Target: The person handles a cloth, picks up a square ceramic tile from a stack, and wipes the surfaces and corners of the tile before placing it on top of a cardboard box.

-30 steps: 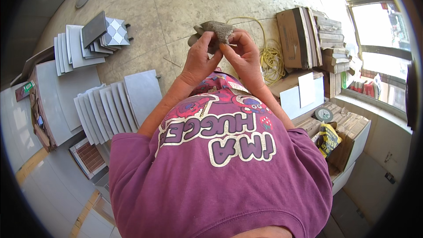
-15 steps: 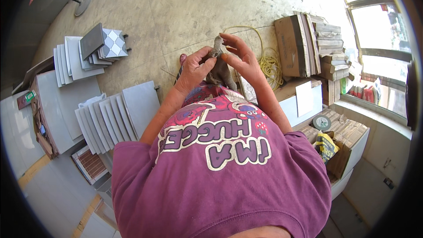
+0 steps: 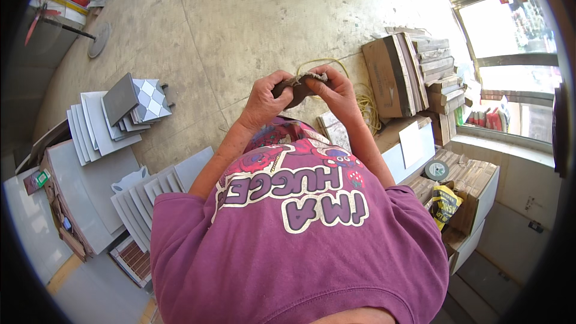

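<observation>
A worn, grey-brown cloth piece (image 3: 295,97) with a pale, frayed edge is stretched between my two hands, in front of my body. My left hand (image 3: 266,98) pinches its left side, thumb against the fabric. On the other side, my right hand (image 3: 336,91) grips the frayed edge between thumb and fingers. The cloth bends in an arch between the hands, and its dark lower part hangs between the thumbs. I cannot make out its full shape, because my fingers cover both ends.
Stacked grey tiles (image 3: 96,126) and a blue-white patterned tile (image 3: 150,101) stand at left. To the right are cardboard boxes (image 3: 384,78), a coiled yellow cord (image 3: 367,108), a grinding disc (image 3: 437,170) and a yellow-black bag (image 3: 445,204). Windows line the right side.
The cloth went from a bunched, upright shape to being spread sideways between my hands. Both hands have shifted, with the right one lower. The view has turned slightly.
</observation>
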Demonstrator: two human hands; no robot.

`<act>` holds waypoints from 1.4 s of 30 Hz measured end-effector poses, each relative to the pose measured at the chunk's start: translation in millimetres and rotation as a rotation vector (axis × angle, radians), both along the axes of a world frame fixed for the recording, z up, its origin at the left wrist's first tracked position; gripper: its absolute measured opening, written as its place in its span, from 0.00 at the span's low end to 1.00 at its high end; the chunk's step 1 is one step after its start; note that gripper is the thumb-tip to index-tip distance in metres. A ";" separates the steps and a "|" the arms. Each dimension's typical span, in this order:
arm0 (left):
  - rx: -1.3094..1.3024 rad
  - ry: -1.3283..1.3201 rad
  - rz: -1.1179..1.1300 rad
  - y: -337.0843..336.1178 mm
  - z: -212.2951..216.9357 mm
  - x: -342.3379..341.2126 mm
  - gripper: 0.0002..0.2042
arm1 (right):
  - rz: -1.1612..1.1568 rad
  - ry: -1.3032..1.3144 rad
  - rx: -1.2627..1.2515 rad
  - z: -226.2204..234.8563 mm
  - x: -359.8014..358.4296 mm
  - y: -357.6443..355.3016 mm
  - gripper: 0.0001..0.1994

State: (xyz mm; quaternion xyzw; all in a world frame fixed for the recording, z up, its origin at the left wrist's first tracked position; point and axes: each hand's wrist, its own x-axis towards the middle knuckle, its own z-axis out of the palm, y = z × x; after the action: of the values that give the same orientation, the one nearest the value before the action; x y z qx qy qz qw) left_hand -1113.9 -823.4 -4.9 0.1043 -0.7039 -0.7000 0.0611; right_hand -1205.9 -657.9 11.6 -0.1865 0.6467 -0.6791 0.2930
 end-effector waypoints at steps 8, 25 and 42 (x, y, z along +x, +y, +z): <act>-0.075 0.054 0.012 -65.1 -7.6 -23.9 0.03 | 0.070 0.111 0.049 21.8 1.1 -76.5 0.05; -0.252 0.119 0.193 -141.4 -32.6 -36.3 0.03 | 0.245 -0.156 -0.127 34.4 -37.8 -135.9 0.05; -0.332 -0.044 0.485 -170.8 -100.0 -30.3 0.03 | 0.267 -0.255 -0.302 50.6 -122.1 -155.2 0.06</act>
State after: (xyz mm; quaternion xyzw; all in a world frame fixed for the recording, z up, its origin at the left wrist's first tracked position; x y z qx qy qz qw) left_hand -1144.2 -994.2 -104.8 0.2731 -0.7645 -0.5378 0.2274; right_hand -1328.0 -813.1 62.2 -0.2248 0.4652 -0.7412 0.4285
